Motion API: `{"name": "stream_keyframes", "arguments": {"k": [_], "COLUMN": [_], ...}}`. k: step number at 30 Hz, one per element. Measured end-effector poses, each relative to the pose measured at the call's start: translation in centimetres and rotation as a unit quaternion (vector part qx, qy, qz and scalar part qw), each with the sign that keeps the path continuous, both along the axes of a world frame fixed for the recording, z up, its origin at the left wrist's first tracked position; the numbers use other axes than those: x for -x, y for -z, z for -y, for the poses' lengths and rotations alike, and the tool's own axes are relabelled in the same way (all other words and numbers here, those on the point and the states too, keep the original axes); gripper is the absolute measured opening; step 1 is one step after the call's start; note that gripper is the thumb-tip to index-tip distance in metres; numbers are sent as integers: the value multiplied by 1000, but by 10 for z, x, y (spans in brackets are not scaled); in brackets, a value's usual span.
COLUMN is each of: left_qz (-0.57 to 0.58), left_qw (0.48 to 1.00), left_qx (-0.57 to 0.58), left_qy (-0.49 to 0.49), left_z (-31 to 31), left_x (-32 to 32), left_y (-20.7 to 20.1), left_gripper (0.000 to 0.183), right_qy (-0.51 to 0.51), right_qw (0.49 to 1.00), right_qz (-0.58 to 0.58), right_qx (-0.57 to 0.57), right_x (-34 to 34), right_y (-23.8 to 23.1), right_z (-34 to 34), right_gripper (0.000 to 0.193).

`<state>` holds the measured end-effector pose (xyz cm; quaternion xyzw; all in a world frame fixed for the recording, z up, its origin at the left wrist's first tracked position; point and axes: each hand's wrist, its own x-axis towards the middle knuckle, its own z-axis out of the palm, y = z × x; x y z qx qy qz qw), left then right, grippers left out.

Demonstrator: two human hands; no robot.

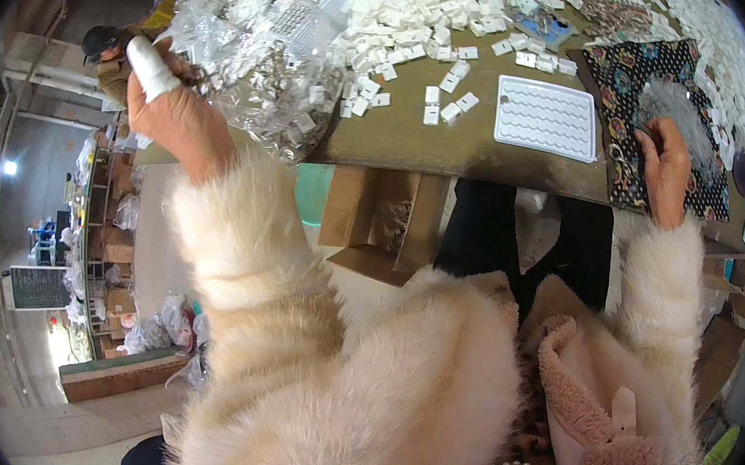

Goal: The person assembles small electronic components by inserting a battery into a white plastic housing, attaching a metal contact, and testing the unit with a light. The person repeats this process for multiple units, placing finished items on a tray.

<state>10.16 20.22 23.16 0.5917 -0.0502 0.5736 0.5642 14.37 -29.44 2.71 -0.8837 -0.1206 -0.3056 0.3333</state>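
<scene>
My left hand (pixel 178 124) is raised at the upper left, with a white covering on one finger. Beside it are a brownish clump and a clear plastic bag (pixel 273 107) of small brownish parts. Its other fingers are mostly hidden, so its grip is unclear. At the right, my right hand (pixel 667 167) rests over a dark patterned cloth (pixel 622 97), fingers bent together at the edge of a heap of small clear pieces (pixel 678 114). Whatever is pinched there is too small to make out. A white ridged tray (pixel 546 118) lies to its left.
Small white plastic pieces (pixel 422 9) pile across the table (pixel 399 139), some loose near its front edge. A blue object (pixel 547 31) lies among them. Below the edge sit an open cardboard box (pixel 371 219) and a green container (pixel 315 191). Another person (pixel 110 65) is at the far left.
</scene>
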Motion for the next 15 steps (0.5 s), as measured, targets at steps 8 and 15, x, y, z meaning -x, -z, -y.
{"name": "stream_keyframes", "arguments": {"k": [8, 15], "left_qz": [-256, -227], "left_qw": [963, 959], "left_qx": [-30, -165], "left_qy": [79, -47], "left_z": [-65, 0], "left_x": [-40, -26], "left_y": [24, 58], "left_gripper": [26, 19], "right_qy": [-10, -32], "right_qw": [999, 999], "right_qz": [-35, -18], "right_qx": [-18, -15], "right_x": [0, -1], "right_y": [4, 4], "right_z": [4, 6], "right_gripper": [14, 13]}}
